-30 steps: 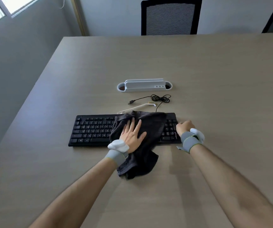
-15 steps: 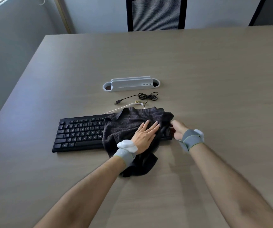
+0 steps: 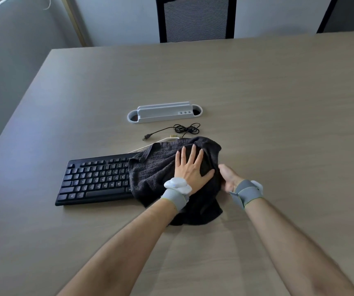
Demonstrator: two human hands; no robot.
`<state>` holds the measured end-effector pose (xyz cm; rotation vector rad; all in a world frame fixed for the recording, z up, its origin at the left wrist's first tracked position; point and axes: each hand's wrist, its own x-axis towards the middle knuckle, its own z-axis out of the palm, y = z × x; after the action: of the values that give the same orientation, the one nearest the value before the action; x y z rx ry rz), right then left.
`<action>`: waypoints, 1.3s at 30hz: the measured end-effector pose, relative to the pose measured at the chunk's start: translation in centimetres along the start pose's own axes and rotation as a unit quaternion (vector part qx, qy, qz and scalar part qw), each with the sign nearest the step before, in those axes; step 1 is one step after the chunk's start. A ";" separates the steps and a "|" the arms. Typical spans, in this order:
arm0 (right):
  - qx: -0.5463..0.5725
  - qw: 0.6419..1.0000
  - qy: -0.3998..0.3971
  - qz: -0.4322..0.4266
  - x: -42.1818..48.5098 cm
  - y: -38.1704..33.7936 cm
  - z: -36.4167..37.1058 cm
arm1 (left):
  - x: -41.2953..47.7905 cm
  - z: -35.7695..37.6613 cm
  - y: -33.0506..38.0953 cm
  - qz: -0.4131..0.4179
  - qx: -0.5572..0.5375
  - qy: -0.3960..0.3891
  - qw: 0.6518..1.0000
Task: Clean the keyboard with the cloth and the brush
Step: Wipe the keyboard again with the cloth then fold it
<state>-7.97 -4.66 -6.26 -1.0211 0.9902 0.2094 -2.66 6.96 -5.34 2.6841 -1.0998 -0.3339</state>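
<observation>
A black keyboard (image 3: pixel 95 178) lies on the table in front of me. A dark grey cloth (image 3: pixel 150 167) is draped over its right half and hangs off the near edge. My left hand (image 3: pixel 191 167) presses flat on the cloth with fingers spread. My right hand (image 3: pixel 229 178) grips the keyboard's right end, its fingers partly hidden by the cloth. A white brush (image 3: pixel 171 137) lies just behind the keyboard, most of its handle covered by the cloth.
The keyboard's black cable (image 3: pixel 184 129) is coiled behind the brush. A white desk holder (image 3: pixel 163 113) stands further back. A black mesh chair (image 3: pixel 195 18) is at the table's far side. The table's left edge (image 3: pixel 22 97) runs diagonally.
My left hand has slid the cloth to the right along the keyboard, from the middle to its right end. The right hand stays at the keyboard's right end, now partly under the cloth.
</observation>
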 end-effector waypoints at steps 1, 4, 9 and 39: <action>-0.001 1.000 -0.004 0.000 0.3 0.1 -0.2 | 0.6 -0.1 0.2 -0.004 -0.003 -0.014 1.000; 0.009 1.000 -0.006 0.002 0.7 0.1 -0.3 | 1.8 -0.4 -0.1 0.003 -0.020 -0.055 0.998; 0.038 0.999 0.006 -0.010 1.9 0.2 -0.2 | 1.4 -1.3 -3.9 0.057 -0.003 -0.037 0.998; -0.108 0.977 0.147 -0.114 1.1 0.2 2.3 | -1.2 -1.3 -8.9 0.027 0.028 0.017 0.999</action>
<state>-6.15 -3.02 -6.88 -1.3842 1.1229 -0.0266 2.78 14.18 -6.48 2.6921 -1.1868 -0.2520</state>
